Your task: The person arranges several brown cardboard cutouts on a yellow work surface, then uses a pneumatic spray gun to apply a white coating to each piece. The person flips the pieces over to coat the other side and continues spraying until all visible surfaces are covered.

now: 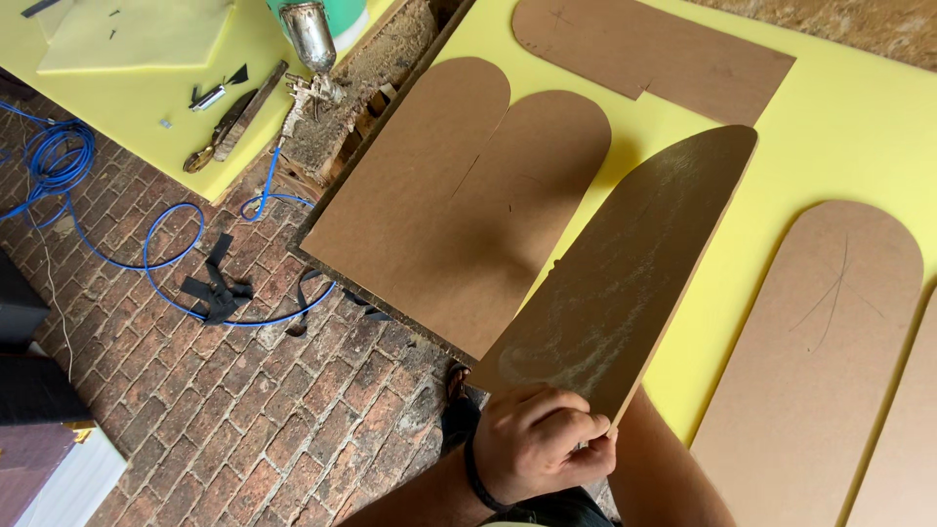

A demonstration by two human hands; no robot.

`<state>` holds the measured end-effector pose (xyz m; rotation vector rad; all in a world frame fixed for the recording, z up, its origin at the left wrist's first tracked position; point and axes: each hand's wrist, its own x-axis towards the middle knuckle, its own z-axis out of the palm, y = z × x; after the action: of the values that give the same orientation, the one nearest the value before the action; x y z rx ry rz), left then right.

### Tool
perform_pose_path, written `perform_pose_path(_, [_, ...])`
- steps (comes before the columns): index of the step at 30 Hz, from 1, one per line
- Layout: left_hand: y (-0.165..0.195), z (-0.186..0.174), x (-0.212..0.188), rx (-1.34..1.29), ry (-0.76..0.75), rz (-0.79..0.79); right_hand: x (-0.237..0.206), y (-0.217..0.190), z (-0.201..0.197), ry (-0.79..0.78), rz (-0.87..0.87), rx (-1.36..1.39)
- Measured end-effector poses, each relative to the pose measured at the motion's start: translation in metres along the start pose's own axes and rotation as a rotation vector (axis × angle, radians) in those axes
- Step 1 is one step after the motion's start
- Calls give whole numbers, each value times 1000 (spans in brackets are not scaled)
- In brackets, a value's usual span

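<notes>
Bright even daylight, soft shadows, sharp focus.

floor: red brick (244,420) (herringbone) | blue hose (146,254) coiled | daylight, soft shadows

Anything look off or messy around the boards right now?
The arched board held by the left hand carries a pale dusty smear near its lower end. A blue hose and black scraps lie loose on the brick floor. The right hand is hidden behind it.

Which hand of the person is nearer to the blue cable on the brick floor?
Left. The left hand grips the near end of the raised dark board, right of the blue cable. The right hand is hidden behind that board, farther away.
</notes>
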<state>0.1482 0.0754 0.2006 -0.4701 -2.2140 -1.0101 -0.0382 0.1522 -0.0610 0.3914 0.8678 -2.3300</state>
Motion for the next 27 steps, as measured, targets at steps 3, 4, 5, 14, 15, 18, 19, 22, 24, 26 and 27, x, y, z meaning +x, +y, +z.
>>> perform_pose_path(3, [-11,-2,-4,-53,63,-45,17,1,1,-15,-6,1])
perform_pose_path(4, [-21,-3,-5,-83,93,-62,22,1,-1,-19,-3,7])
perform_pose_path(5, [-30,-4,-8,-117,122,-84,27,0,-3,-21,-7,-1])
perform_pose_path(14, [-118,16,-101,-540,527,-991,-10,-95,-53,561,-435,-202])
perform_pose_path(15, [-123,26,-117,-582,549,-1112,-15,-100,-51,571,-462,-266])
perform_pose_path(18, [-136,59,-167,-712,595,-1442,-28,-107,-48,608,-528,-426])
perform_pose_path(19, [-139,70,-183,-759,606,-1530,-29,-106,-49,626,-540,-459])
perform_pose_path(22, [-154,91,-222,-849,603,-1714,-27,-98,-61,656,-562,-578])
perform_pose_path(24, [-160,101,-238,-891,614,-1752,-21,-92,-73,653,-589,-642])
perform_pose_path(26, [-164,105,-245,-925,646,-1732,-16,-87,-83,635,-630,-677])
perform_pose_path(27, [-165,105,-245,-924,637,-1720,-14,-87,-87,630,-648,-677])
